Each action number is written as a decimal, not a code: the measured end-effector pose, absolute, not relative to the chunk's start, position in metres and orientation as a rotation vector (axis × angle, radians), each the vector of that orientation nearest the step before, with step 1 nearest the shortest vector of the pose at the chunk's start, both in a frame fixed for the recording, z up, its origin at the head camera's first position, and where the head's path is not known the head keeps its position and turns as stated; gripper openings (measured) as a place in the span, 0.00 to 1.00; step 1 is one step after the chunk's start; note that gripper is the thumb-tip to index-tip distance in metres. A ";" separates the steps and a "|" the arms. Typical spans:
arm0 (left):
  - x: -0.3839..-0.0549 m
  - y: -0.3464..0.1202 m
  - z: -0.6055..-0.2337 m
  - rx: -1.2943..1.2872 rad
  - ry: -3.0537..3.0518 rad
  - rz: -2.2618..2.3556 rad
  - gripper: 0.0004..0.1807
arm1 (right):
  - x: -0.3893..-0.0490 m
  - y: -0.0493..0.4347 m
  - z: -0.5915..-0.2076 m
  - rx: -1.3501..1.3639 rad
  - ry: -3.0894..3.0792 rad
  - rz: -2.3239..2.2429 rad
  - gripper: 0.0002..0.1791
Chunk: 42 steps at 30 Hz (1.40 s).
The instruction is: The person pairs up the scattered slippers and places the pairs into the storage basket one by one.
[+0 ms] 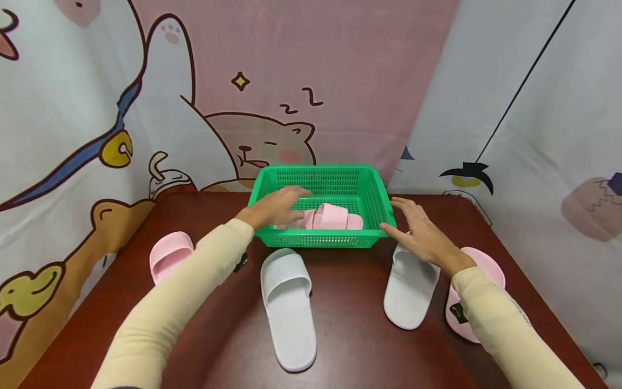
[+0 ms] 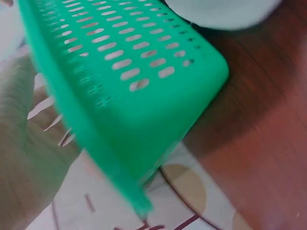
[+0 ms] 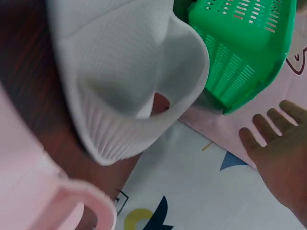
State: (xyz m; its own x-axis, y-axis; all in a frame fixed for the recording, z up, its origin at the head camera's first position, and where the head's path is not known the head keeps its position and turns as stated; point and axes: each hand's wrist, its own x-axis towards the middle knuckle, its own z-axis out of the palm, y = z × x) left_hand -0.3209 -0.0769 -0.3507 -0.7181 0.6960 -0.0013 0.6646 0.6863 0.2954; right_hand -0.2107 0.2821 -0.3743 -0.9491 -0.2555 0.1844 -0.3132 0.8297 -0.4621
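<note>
A green plastic basket (image 1: 318, 239) stands at the back of the table with pink slippers (image 1: 335, 217) lying in it, partly hidden by my left hand. That left hand (image 1: 278, 208) reaches over the basket's left front part, fingers extended; whether it touches the slippers or the rim cannot be told. At the right end of the basket is my right hand (image 1: 420, 229), fingers spread and holding nothing. In the right wrist view, this hand (image 3: 280, 148) is beside the basket (image 3: 244, 52). Below it lies a white slipper (image 1: 410, 294), its front partly covered by the hand.
Another white slipper (image 1: 291, 319) lies in front of the basket, toe toward it. One pink slipper (image 1: 170, 254) is at the left, partly behind my left sleeve. A further pink slipper (image 1: 486, 267) sits at the right under my right forearm. Printed cloth (image 1: 364, 81) hangs behind the table.
</note>
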 end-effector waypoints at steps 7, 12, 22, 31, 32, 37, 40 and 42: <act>-0.299 -0.108 -0.334 1.203 2.808 0.547 0.38 | -0.193 0.286 -0.371 0.547 -2.833 0.698 0.45; -0.285 -0.124 -0.334 1.223 2.811 0.618 0.42 | -0.182 0.282 -0.372 0.574 -2.849 0.665 0.48; -0.228 -0.140 -0.352 1.542 2.800 0.569 0.44 | -0.165 0.299 -0.384 0.690 -2.765 0.568 0.49; -0.203 -0.151 -0.370 1.804 2.760 0.499 0.44 | -0.154 0.323 -0.395 0.570 -2.872 0.534 0.58; -0.201 -0.151 -0.373 1.866 2.751 0.457 0.45 | -0.152 0.327 -0.396 0.562 -2.880 0.533 0.58; -0.191 -0.148 -0.389 2.105 2.669 0.134 0.50 | -0.149 0.344 -0.403 0.658 -2.876 0.447 0.55; -0.187 -0.146 -0.398 2.071 2.661 -0.123 0.56 | -0.152 0.349 -0.404 0.766 -2.892 0.290 0.56; -0.186 -0.144 -0.402 2.020 2.666 -0.335 0.60 | -0.157 0.349 -0.403 0.825 -2.907 0.178 0.58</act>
State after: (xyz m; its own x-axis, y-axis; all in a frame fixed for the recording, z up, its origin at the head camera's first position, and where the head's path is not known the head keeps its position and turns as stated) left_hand -0.1856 -0.1443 -0.4024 -0.2625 0.9634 0.0544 0.9199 0.2669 -0.2872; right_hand -0.1567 0.3486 -0.4032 -0.8454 -0.5150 0.1417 -0.5284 0.8451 -0.0811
